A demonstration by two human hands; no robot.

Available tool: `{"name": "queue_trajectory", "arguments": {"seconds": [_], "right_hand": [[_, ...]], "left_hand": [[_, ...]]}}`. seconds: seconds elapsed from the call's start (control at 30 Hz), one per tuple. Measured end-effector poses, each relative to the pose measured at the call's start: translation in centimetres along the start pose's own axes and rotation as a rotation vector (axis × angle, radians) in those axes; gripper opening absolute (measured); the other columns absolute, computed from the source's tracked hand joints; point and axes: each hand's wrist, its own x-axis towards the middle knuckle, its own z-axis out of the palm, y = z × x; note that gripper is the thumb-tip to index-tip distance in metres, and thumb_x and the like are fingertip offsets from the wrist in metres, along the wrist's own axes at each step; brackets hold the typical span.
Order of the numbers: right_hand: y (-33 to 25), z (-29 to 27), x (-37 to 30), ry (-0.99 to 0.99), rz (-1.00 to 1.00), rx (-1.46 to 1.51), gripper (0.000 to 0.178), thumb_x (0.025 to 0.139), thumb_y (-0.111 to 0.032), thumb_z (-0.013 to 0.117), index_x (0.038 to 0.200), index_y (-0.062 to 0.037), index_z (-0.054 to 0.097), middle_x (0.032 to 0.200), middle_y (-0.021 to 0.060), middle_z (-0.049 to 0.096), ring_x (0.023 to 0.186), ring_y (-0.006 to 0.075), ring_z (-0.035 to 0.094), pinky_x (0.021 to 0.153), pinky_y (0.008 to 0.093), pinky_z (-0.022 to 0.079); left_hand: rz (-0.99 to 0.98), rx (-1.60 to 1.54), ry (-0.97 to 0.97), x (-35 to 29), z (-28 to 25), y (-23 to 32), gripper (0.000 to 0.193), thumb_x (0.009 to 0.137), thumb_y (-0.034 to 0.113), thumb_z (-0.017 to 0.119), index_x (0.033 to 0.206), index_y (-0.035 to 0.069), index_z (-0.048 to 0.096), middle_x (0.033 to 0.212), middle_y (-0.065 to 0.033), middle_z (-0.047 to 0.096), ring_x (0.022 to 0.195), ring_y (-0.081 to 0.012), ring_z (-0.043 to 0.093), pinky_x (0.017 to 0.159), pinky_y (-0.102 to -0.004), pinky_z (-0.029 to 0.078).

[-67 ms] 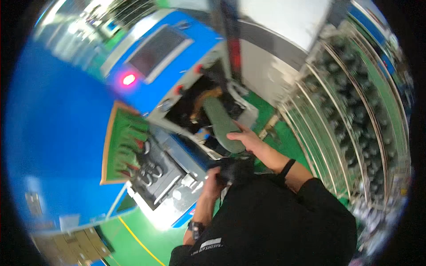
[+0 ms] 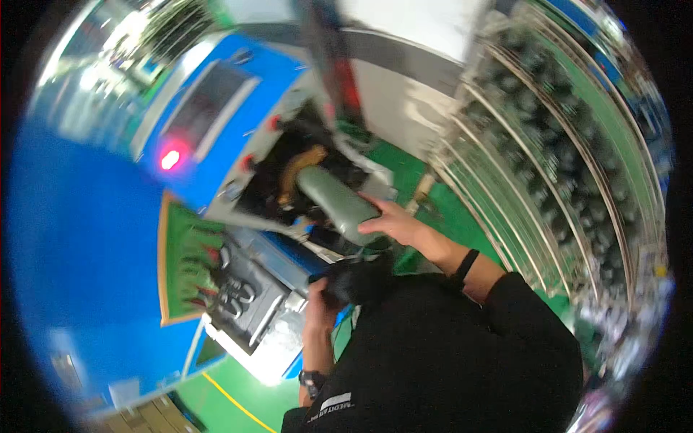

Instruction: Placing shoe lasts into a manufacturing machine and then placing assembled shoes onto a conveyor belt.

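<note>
My right hand (image 2: 393, 222) grips the near end of a long grey-green cylinder (image 2: 336, 202) that points into the dark opening of a blue machine (image 2: 216, 123). My left hand (image 2: 323, 297) is raised close to my chest and closed around a small black object (image 2: 346, 283); what that object is cannot be told. A black band sits on my right wrist and a watch on my left. Both sleeves are black.
A red lamp (image 2: 170, 159) glows on the machine's blue panel. A green tool board (image 2: 189, 260) with hanging tools and a grey tray (image 2: 249, 303) sit at the machine's side. Long wire racks (image 2: 563, 166) filled with dark round parts run along the right. The floor (image 2: 238, 400) is green with a yellow line.
The view has tilted slightly. My right hand and the cylinder stay at the machine's opening; my left hand stays near my chest.
</note>
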Motion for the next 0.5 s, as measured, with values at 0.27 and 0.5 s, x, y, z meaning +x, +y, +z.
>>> {"name": "queue_trajectory", "arguments": {"seconds": [0.27,0.5], "right_hand": [[1.3,-19.7,-22.7,0.524,0.089,-0.867,0.086,0.076,-0.035,0.079,0.152,-0.0159,0.044,0.123,0.0229,0.067,0.11,0.0402,0.065,0.096,0.0408,0.05],[6.4,-28.3,-42.8,1.623,0.151,-0.741,0.08,0.085,-0.029,0.074,0.152,-0.0032,0.038,0.124,0.0263,0.066,0.113,0.0392,0.066,0.095,0.0434,0.052]], "left_hand": [[0.077,0.523,-0.225,1.5,10.0,-2.7,0.068,0.091,0.049,0.067,0.134,-0.003,0.055,0.13,-0.012,0.062,0.122,-0.024,0.057,0.109,-0.0396,0.04],[-0.072,1.33,-0.482,5.8,27.9,-8.4,0.054,0.084,0.03,0.077,0.124,0.002,0.056,0.116,-0.0082,0.059,0.106,-0.0179,0.056,0.094,-0.0314,0.045]]}}
